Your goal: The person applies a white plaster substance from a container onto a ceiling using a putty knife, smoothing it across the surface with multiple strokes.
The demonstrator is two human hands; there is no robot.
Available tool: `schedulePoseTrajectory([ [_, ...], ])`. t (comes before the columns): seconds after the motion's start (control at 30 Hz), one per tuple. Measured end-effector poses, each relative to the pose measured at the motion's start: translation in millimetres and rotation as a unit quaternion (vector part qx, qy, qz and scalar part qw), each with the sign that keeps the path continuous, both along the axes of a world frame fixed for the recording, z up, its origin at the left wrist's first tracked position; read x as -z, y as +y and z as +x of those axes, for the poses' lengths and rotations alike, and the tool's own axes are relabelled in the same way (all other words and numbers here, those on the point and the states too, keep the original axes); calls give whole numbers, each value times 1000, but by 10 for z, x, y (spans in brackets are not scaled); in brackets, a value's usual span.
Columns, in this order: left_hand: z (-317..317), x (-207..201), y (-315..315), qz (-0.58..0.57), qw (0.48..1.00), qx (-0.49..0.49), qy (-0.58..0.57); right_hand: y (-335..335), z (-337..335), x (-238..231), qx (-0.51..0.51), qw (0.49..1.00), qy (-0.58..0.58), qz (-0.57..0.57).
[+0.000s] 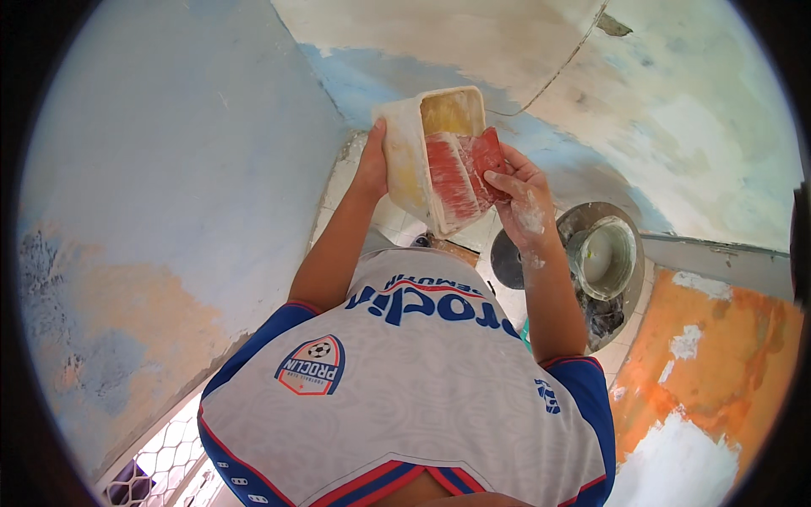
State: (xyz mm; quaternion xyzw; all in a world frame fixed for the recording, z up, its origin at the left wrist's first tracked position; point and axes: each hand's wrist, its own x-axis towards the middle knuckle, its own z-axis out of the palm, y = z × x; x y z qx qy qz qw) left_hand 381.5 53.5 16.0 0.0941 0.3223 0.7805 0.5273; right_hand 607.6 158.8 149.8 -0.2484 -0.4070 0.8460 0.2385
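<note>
Left hand (372, 162): thumb against the side of a cream-coloured tub (402, 160), fingers clamped on it, mostly hidden behind. Tub held up in front of the torso, tilted, mouth facing right. Right hand (525, 207), smeared white: fingers and thumb clamped on a flat red scraper (487, 156) at the tub's mouth. Round bucket (625, 264) just right of the right forearm, pale contents inside

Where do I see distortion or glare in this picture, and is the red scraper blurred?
Head view: black rounds off the corners; the left wall bows at its base; strong glare behind the lattice; the red scraper and pale tub look fairly sharp.
</note>
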Motion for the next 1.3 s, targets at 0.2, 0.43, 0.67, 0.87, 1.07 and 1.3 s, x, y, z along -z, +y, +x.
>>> schedulePoseTrajectory([
  [0.2, 38, -2, -5, -30, 999, 0, 25, 63, 87, 15, 1, 1000, -15, -19],
  [0.43, 33, -65, 51, -20, 999, -17, 23, 109, 168, 23, -20, 1000, -10, -15],
  [0.67, 33, -152, 36, -55, 997, -20, 43, 166, 180, 136, -35, 998, 25, -42],
  [0.87, -6, -137, -27, -71, 994, -34, 71, 173, 146, 141, -42, 998, 3, -40],
  [1.07, -200, -117, -26, 0, 998, 60, -19, 57, 6, 7, -7, 1000, -29, 3],
  [1.3, -561, -224, 86, 196, 976, -84, 32, -194, -161, -702, 34, 986, -102, 124],
])
